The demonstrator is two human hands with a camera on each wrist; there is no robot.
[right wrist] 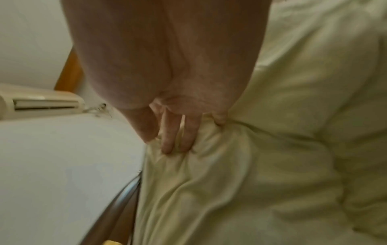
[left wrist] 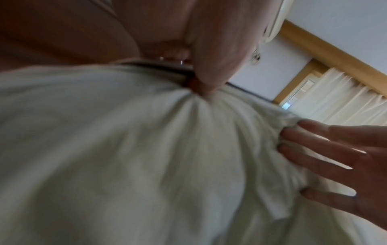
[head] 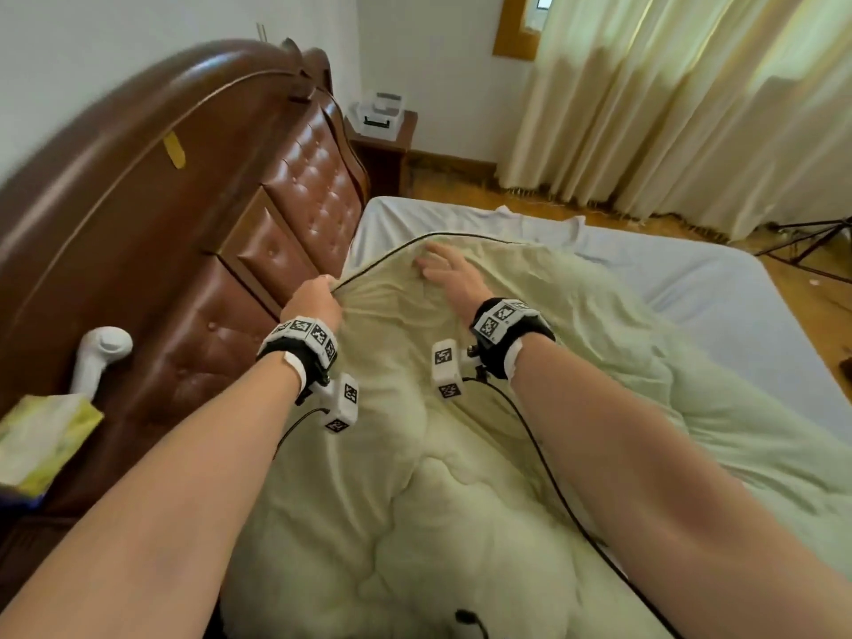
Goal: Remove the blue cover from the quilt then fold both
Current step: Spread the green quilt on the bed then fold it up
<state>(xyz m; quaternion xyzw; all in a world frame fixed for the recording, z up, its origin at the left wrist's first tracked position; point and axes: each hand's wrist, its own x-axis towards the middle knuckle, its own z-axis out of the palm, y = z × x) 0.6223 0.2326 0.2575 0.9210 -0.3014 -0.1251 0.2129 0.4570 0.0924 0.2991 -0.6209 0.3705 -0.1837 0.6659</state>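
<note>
A pale green quilt lies rumpled across the bed, on top of a flat pale blue fabric. My left hand pinches the quilt's dark-piped edge near the headboard; in the left wrist view the thumb bunches the quilt into a gather. My right hand rests on the quilt near its far edge with its fingers spread. Those fingers press into the cloth, and the right wrist view shows fingertips dug into a fold of the quilt.
A brown tufted headboard stands close on the left, with a tissue pack and a white object beside it. A nightstand stands at the far corner, curtains behind. A tripod leg stands at the right. Cables trail from both wrists.
</note>
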